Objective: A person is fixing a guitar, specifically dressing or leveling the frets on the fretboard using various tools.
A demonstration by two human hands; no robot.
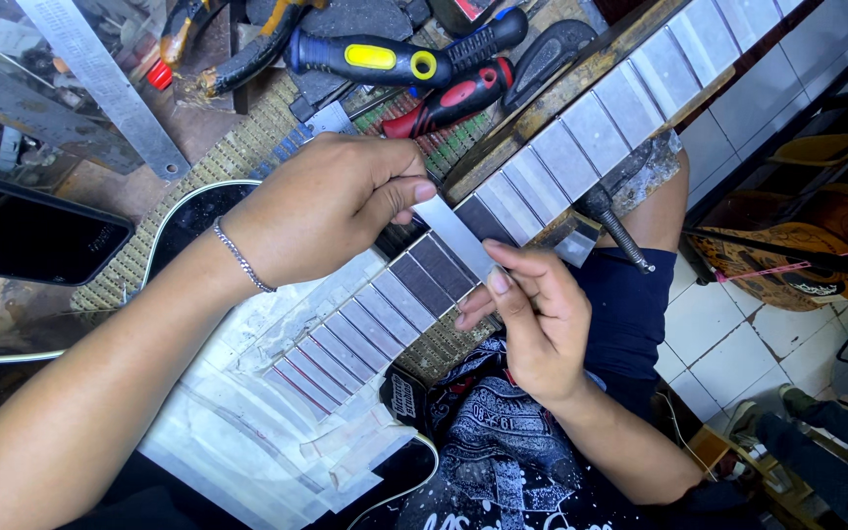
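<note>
I see left hand (321, 211) and right hand (532, 314) pinching opposite ends of tape strip (453, 234), stretched across guitar fretboard (503, 196); strip's long axis crosses neck, lying between both thumbs, equally near.

Guitar neck (581, 128) runs diagonally across bench; screwdrivers (395, 61) lie behind it, steel ruler (100, 74) far left, tablet (31, 236) below ruler.

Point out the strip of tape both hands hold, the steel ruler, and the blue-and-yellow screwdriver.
strip of tape (453, 234), head view, middle of the strip.
steel ruler (100, 79), head view, mid-length of the blade.
blue-and-yellow screwdriver (370, 57), head view, yellow grip patch.
</note>
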